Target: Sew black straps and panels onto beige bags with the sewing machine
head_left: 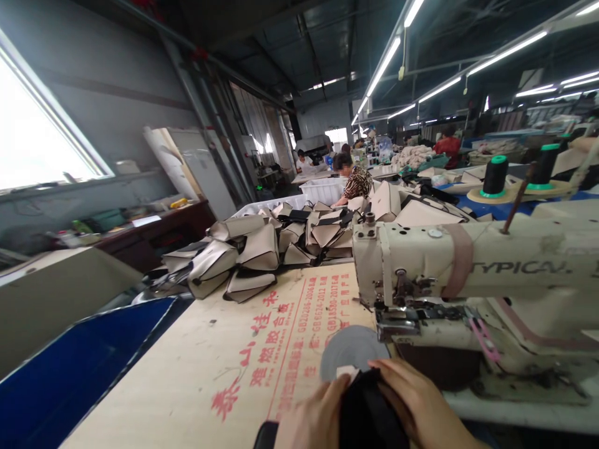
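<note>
At the bottom of the view, my left hand and my right hand grip a black fabric piece from both sides. A small beige part shows at its top, by my left fingers. Its lower end is cut off by the frame. Just beyond my hands a flat grey disc, perhaps a roll of tape, lies on the plywood board. To the right stands a cream sewing machine, its arm end close above and ahead of my right hand, apart from the fabric.
A heap of beige and black bags covers the board's far end. A blue bin stands left. Black thread cones rise behind the machine, and a pink-handled tool rests against it. A person bends over work beyond the heap.
</note>
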### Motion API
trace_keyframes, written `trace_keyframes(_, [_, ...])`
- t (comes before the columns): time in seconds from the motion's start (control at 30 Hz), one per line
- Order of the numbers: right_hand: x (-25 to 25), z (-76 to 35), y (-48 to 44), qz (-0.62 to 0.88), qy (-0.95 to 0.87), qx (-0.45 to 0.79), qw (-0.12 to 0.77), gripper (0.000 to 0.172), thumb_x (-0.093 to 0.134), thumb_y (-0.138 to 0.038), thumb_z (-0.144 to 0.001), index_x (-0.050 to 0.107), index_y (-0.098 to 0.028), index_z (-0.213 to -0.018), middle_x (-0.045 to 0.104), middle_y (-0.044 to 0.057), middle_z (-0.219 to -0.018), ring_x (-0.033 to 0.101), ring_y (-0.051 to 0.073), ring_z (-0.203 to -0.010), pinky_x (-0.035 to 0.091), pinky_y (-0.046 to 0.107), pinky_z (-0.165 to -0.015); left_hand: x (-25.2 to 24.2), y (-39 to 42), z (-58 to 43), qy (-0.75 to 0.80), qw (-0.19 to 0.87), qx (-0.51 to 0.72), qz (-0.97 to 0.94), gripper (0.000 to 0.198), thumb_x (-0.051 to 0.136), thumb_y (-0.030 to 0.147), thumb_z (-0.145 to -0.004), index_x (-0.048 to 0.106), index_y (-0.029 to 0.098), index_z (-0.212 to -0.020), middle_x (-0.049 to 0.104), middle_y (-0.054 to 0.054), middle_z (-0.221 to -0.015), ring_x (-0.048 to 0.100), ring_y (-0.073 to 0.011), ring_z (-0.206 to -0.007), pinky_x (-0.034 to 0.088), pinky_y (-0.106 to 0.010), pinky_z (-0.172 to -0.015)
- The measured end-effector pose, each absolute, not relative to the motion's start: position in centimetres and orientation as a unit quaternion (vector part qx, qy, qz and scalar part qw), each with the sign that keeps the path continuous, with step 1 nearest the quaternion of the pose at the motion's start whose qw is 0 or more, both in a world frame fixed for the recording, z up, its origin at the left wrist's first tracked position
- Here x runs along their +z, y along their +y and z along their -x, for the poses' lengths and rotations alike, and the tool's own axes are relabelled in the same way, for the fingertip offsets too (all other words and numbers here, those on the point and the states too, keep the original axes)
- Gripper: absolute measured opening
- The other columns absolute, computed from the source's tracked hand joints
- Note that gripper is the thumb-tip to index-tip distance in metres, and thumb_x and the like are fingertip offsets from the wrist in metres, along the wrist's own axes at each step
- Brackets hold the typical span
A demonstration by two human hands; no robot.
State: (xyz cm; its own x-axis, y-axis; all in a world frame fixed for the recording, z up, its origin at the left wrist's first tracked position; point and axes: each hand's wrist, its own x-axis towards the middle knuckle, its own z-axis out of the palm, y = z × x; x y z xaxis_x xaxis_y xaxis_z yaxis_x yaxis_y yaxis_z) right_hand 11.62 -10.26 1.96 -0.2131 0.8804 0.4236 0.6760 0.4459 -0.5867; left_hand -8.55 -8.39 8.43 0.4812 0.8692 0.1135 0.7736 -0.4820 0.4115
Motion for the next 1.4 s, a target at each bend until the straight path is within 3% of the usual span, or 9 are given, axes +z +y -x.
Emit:
trace_keyframes(0.23, [2.1,-12.6,-7.8,0.478,-0.804,0.086,0.343,0.036,0.037,-0.011,-0.092,0.047,-0.01,-0.127,0.055,0.014,-0.12,0.05,0.021,-0.113,0.045,0.039,-0.096,11.4,-4.7,6.4,0.432,0.31,0.177,-0.828,0.031,0.034,0.032,-0.092,0.059,0.023,-0.108,0.061,-0.003,-0.103,0.056,-0.0163,-0.095,0.043,-0.027,-0.085])
trace_keyframes(0.33, [1.9,-12.4,-7.9,0.478,-0.794,0.107,0.361,0.035,0.036,-0.01,-0.091,0.049,-0.01,-0.124,0.055,0.013,-0.12,0.051,0.02,-0.112,0.046,0.036,-0.095,10.3,-4.0,5.4,0.465,0.31,0.187,-0.808,0.027,0.058,0.039,-0.078,0.057,0.019,-0.095,0.059,-0.002,-0.093,0.054,-0.0174,-0.086,0.043,-0.028,-0.076])
trace_keyframes(0.47, [2.1,-13.0,-8.3,0.445,-0.804,0.12,0.375,0.031,0.035,-0.016,-0.093,0.055,-0.013,-0.117,0.06,0.01,-0.114,0.055,0.019,-0.107,0.046,0.034,-0.094,8.8,-3.4,4.9,0.461,0.295,0.179,-0.818,0.029,0.072,0.021,-0.059,0.054,0.018,-0.081,0.056,0.001,-0.085,0.051,-0.0154,-0.077,0.04,-0.026,-0.067])
trace_keyframes(0.63, [3.2,-12.8,-8.6,0.442,-0.795,0.188,0.37,0.027,0.04,-0.025,-0.094,0.057,-0.017,-0.113,0.061,0.007,-0.109,0.055,0.018,-0.104,0.044,0.033,-0.094,7.7,-4.6,4.6,0.473,0.252,0.19,-0.823,0.016,0.063,0.013,-0.065,0.051,0.019,-0.074,0.056,0.0,-0.081,0.052,-0.017,-0.076,0.039,-0.026,-0.065])
trace_keyframes(0.8, [2.8,-11.6,-9.3,0.522,-0.729,0.202,0.393,0.02,0.053,-0.036,-0.088,0.061,-0.02,-0.099,0.062,0.004,-0.092,0.058,0.018,-0.088,0.047,0.029,-0.078,7.5,-5.9,4.7,0.473,0.251,0.164,-0.829,0.017,0.057,0.006,-0.067,0.057,0.019,-0.079,0.059,-0.003,-0.087,0.055,-0.0194,-0.083,0.043,-0.028,-0.069])
trace_keyframes(1.03, [2.5,-12.9,-10.2,0.45,-0.811,0.122,0.353,0.025,0.041,-0.031,-0.094,0.06,-0.014,-0.095,0.062,0.005,-0.078,0.057,0.018,-0.073,0.044,0.028,-0.065,8.7,-5.4,7.0,0.341,0.358,0.195,-0.847,0.031,0.069,0.031,-0.073,0.062,0.025,-0.102,0.063,-0.003,-0.102,0.059,-0.0165,-0.091,0.047,-0.023,-0.081])
trace_keyframes(1.13, [3.1,-13.1,-10.2,0.433,-0.838,0.118,0.309,0.031,0.034,-0.03,-0.096,0.059,-0.012,-0.096,0.062,0.007,-0.08,0.057,0.018,-0.074,0.044,0.029,-0.066,8.2,-5.6,6.2,0.331,0.284,0.193,-0.879,0.026,0.066,0.041,-0.074,0.063,0.02,-0.089,0.064,-0.005,-0.086,0.059,-0.0175,-0.079,0.047,-0.025,-0.07])
trace_keyframes(1.23, [3.7,-13.0,-9.8,0.43,-0.844,0.126,0.296,0.037,0.03,-0.031,-0.097,0.061,-0.014,-0.088,0.061,0.006,-0.077,0.056,0.017,-0.072,0.041,0.028,-0.064,8.0,-5.9,4.9,0.342,0.214,0.171,-0.899,0.021,0.052,0.031,-0.085,0.059,0.019,-0.069,0.061,-0.003,-0.071,0.054,-0.0156,-0.069,0.041,-0.024,-0.06])
trace_keyframes(1.4, [5.0,-13.2,-9.2,0.428,-0.859,0.108,0.26,0.049,0.028,-0.04,-0.097,0.056,-0.017,-0.064,0.056,0.002,-0.068,0.051,0.014,-0.064,0.033,0.027,-0.055,8.2,-5.4,3.9,0.439,0.356,0.195,-0.802,0.034,0.047,0.03,-0.086,0.04,0.017,-0.055,0.045,0.002,-0.06,0.043,-0.0108,-0.059,0.032,-0.023,-0.054])
